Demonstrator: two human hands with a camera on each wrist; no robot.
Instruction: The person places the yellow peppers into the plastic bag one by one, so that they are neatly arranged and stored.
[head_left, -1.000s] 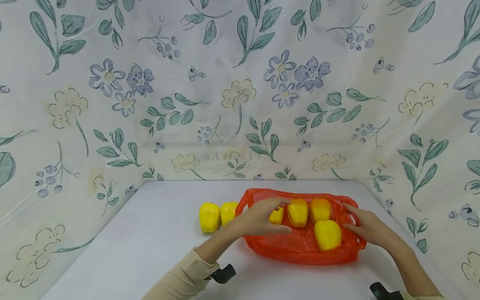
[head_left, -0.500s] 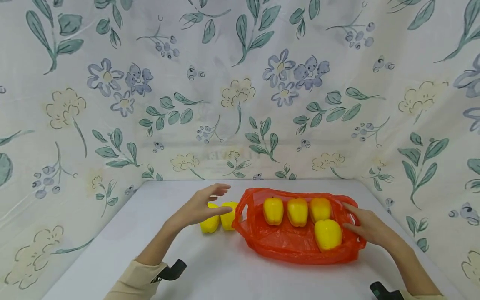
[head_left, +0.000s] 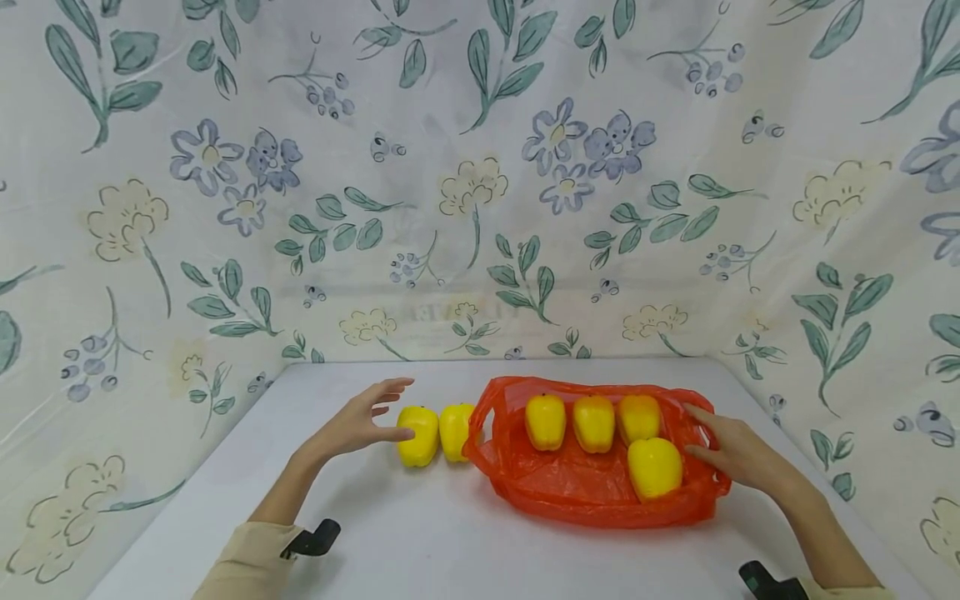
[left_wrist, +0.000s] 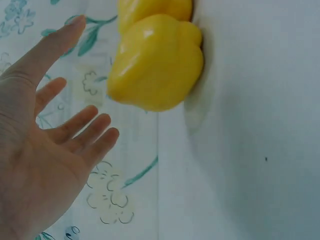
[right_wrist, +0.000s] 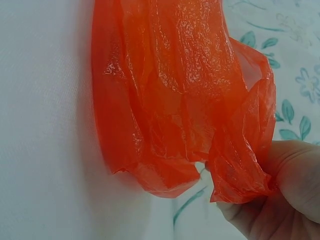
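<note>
Your left hand (head_left: 358, 421) spread beside the loose yellow peppers (head_left: 417, 437), your right hand (head_left: 738, 450) gripping the red bag (head_left: 570, 496)

From the head view, your bag lies on the right half of the white tabletop (head_left: 360, 525), nearer its far edge, with its mouth facing up. Inside are four more yellow peppers (head_left: 593, 424): three in a row along the side towards the far edge, the fourth in front of them at the right end. The two loose ones stand side by side, left of the bag, also towards the far edge; the bag's left loop (head_left: 483, 429) partly overlaps the right one. Your left thumb crosses in front of the left one.

From the left wrist view, your thumb and fingers are well apart, with a gap between them and the nearest pepper. Whether the two peppers touch, you cannot tell.

From the right wrist view, your thumb and fingers are clamped on crumpled plastic at the bag's right end.
</note>
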